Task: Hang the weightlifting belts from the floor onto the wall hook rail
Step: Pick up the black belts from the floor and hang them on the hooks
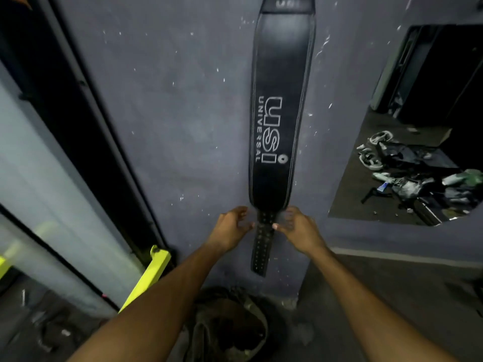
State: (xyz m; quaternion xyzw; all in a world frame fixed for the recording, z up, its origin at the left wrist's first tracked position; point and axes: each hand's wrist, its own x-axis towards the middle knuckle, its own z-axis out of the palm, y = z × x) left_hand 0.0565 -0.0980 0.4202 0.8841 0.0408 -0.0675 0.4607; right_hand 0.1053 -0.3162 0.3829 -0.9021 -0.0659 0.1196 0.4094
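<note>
A black weightlifting belt (279, 82) with white "USI UNIVERSAL" lettering hangs flat against the grey wall, its top running out of view. Its narrow perforated strap end (262, 253) dangles below. My left hand (231, 229) sits just left of the strap, fingers spread and curled, blurred. My right hand (296, 227) is just right of it, thumb tip touching the strap's edge. Neither hand is closed around the belt. The hook rail is out of sight. A dark heap, possibly more belts (230, 325), lies on the floor under my arms.
A wall mirror (418, 126) at right reflects gym gear scattered on a floor. A dark-framed glass panel (65, 152) runs along the left. A neon yellow metal bar (149, 275) leans near the wall's base. Grey rubber floor (379, 296) lies at lower right.
</note>
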